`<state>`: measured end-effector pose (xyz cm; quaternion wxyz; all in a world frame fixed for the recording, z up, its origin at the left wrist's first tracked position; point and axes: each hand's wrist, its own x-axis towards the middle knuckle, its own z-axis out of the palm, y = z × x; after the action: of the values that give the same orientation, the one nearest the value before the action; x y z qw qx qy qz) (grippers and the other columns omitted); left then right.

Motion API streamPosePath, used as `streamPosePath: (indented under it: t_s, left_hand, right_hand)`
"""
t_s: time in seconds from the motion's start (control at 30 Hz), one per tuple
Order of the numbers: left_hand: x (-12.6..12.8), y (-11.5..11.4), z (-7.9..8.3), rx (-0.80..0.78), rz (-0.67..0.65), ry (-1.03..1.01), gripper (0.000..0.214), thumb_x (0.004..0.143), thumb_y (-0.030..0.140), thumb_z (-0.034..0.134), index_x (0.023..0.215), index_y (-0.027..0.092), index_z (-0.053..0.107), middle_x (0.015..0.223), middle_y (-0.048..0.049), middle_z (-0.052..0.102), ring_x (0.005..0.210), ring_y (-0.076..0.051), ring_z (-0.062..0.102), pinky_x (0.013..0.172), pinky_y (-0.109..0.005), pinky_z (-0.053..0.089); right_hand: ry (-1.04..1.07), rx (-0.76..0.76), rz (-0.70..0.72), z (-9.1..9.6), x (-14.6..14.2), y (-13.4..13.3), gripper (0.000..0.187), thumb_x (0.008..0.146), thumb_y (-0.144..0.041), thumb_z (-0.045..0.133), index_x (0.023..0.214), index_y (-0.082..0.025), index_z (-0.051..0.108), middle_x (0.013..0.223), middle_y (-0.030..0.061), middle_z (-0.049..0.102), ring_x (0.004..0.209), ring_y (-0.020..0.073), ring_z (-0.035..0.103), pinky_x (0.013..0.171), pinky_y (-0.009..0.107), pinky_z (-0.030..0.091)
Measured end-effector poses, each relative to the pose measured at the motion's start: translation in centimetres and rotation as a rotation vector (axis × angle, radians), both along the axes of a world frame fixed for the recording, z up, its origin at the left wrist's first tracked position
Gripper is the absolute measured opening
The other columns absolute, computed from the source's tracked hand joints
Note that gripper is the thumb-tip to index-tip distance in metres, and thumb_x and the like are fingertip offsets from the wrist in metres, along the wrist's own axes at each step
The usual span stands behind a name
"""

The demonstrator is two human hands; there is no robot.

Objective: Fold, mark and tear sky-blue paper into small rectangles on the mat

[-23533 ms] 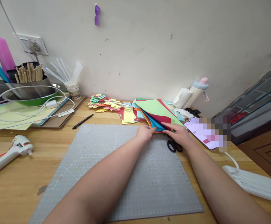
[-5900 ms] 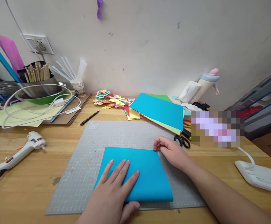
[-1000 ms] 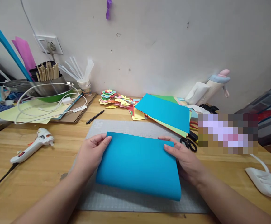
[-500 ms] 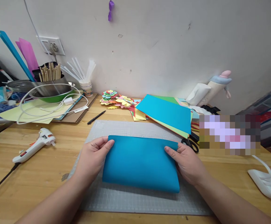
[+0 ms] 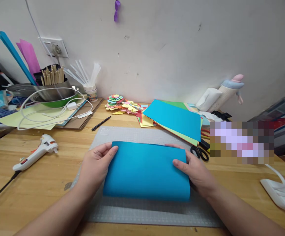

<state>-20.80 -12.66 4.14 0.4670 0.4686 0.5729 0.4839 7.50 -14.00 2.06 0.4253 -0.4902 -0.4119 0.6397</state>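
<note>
A sheet of blue paper [image 5: 146, 172], bent over with its rounded fold toward me, is held above the grey cutting mat [image 5: 142, 211]. My left hand [image 5: 97, 164] pinches its far left corner, thumb on top and fingers behind. At the right edge, my right hand [image 5: 196, 168] grips the sheet with the thumb on the front face; its other fingers reach behind, and one fingertip shows over the far edge. Black-handled scissors [image 5: 199, 153] lie just beyond my right hand.
A white glue gun [image 5: 38, 152] lies at left, its cord running to the front. Behind the mat are a black pen [image 5: 101, 123], paper flowers [image 5: 114, 102] and stacked coloured paper [image 5: 175, 119]. A pot of wooden sticks [image 5: 52, 87] and a cup of white sticks [image 5: 90, 93] stand back left.
The blue paper's near fold has shifted slightly left and looks wider. My right hand's fingers have slid behind the sheet, one tip now showing above the far edge. The left hand keeps its pinch.
</note>
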Motion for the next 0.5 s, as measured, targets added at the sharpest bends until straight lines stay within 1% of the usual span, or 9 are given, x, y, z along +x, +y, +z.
streamPosePath:
  t_s: [0.07,0.13,0.17,0.33,0.5]
  left_hand:
    - [0.0,-0.2,-0.1,0.041,0.013,0.057,0.028,0.072,0.047,0.072,0.078,0.020,0.072,0.071,0.0010,0.069,0.063,-0.014,0.057,0.056,-0.023,0.045]
    - [0.1,-0.3,0.0,0.061,0.003,0.079,0.026,0.073,0.046,0.072,0.076,0.020,0.072,0.070,0.0014,0.068,0.062,-0.013,0.056,0.056,-0.023,0.044]
    - [0.1,-0.3,0.0,0.062,0.000,0.072,0.026,0.073,0.045,0.072,0.076,0.020,0.072,0.070,0.0011,0.068,0.063,-0.014,0.056,0.057,-0.023,0.045]
    - [0.3,-0.1,0.2,0.033,0.019,-0.003,0.028,0.068,0.046,0.076,0.077,0.019,0.073,0.075,-0.0011,0.071,0.069,-0.016,0.059,0.060,-0.025,0.048]
    - [0.1,-0.2,0.3,0.031,-0.044,-0.078,0.026,0.070,0.044,0.076,0.077,0.019,0.072,0.072,0.0007,0.068,0.066,-0.013,0.057,0.059,-0.022,0.046]
  right_hand:
    - [-0.018,-0.022,0.023,-0.2,-0.1,0.0,0.050,0.068,-0.047,0.080,0.110,-0.025,0.062,0.107,0.0075,0.072,0.092,0.0289,0.068,0.077,0.042,0.056]
    - [-0.049,-0.029,0.012,-0.7,0.0,0.1,0.038,0.071,-0.046,0.077,0.098,-0.021,0.066,0.100,0.0080,0.074,0.088,0.0283,0.069,0.077,0.043,0.055]
    - [-0.056,-0.023,0.008,-0.9,0.1,0.2,0.035,0.072,-0.046,0.077,0.095,-0.020,0.067,0.098,0.0079,0.074,0.086,0.0280,0.069,0.076,0.043,0.055]
    - [-0.031,0.040,-0.024,-1.4,0.7,0.2,0.031,0.073,-0.043,0.077,0.097,-0.023,0.072,0.099,0.0058,0.075,0.086,0.0263,0.068,0.077,0.042,0.055]
    - [-0.026,0.046,-0.080,-0.7,0.7,0.0,0.028,0.069,-0.040,0.081,0.091,-0.023,0.076,0.091,0.0053,0.076,0.080,0.0253,0.069,0.075,0.042,0.055]
